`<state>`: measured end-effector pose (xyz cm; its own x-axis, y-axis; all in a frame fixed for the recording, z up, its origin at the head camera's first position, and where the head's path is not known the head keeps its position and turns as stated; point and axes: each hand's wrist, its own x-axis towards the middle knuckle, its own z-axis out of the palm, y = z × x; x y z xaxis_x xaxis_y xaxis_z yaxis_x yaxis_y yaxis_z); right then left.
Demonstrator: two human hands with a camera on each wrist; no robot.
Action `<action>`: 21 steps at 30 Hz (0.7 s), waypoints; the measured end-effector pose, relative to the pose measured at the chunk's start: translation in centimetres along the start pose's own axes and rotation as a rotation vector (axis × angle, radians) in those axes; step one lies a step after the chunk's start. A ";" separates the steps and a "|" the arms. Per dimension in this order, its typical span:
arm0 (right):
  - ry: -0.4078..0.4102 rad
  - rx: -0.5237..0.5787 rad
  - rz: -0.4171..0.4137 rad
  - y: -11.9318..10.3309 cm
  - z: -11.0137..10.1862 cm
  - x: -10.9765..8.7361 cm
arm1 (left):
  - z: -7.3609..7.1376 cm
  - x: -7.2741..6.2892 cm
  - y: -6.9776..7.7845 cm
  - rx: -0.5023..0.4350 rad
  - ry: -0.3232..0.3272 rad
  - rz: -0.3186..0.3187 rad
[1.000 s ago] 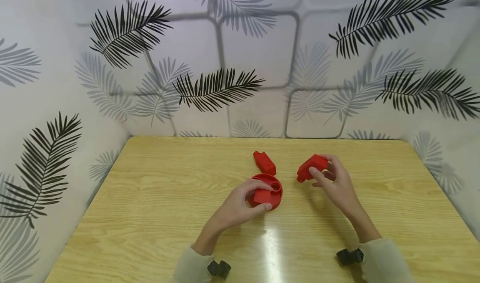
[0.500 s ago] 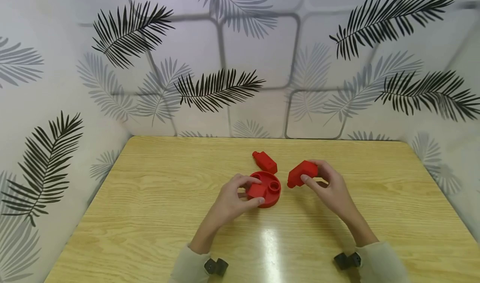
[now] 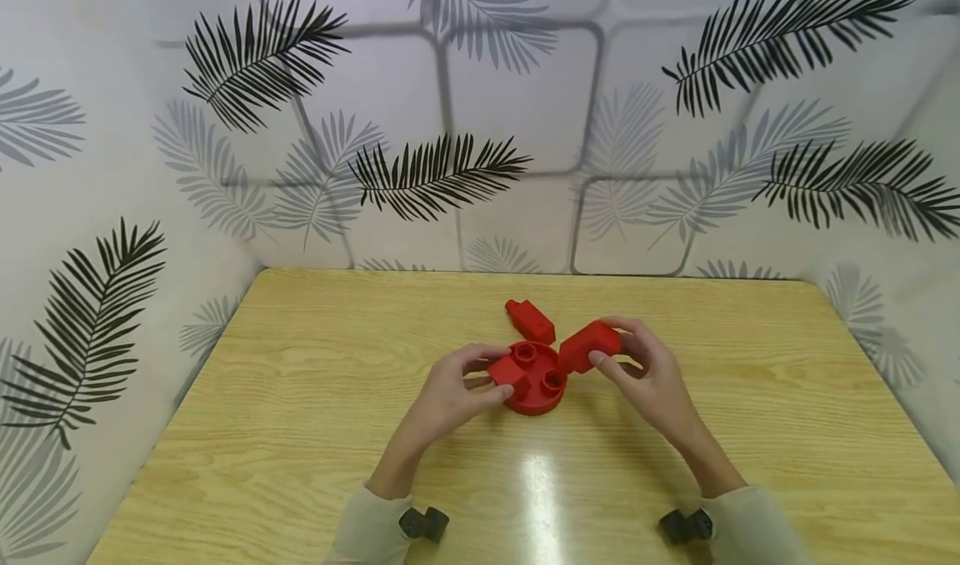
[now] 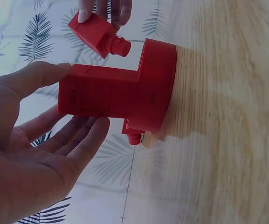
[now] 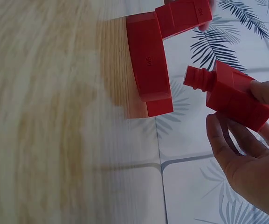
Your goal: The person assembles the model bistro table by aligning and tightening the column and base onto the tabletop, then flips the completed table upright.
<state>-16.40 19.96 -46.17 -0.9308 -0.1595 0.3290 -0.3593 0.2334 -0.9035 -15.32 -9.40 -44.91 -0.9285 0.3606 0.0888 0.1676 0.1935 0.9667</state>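
Observation:
A round red base (image 3: 536, 408) with a raised rim lies on the table, two ring-shaped sockets showing inside it. One red block (image 4: 97, 91) stands upright in the base at its left side. My left hand (image 3: 453, 390) holds this block near its top, thumb on one side and fingers on the other. In my right hand (image 3: 648, 373) is a second red block (image 5: 239, 95), pinched between thumb and fingers and tilted. Its ridged round peg (image 5: 198, 78) points down toward the base, apart from it in the right wrist view.
A third red block (image 3: 531, 321) with a peg lies on its side just behind the base. The wooden table (image 3: 300, 398) ends at a wall (image 3: 517, 215) with a leaf pattern. Each wrist carries a small black camera (image 3: 686, 525).
My right hand has moved left with its block, up to the base's right edge. The base has turned clockwise, showing both sockets, and my left hand has shifted slightly left with its block.

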 end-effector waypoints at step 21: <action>-0.083 -0.079 0.011 0.2 1.3 -0.5 | 0.9 0.3 -0.3 0.001 0.097 0.026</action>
<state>-15.91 18.82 -46.88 -0.9270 -0.2344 0.2927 -0.3566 0.3096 -0.8815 -15.32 -8.50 -45.35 -0.9514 0.2757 0.1372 0.1929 0.1864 0.9633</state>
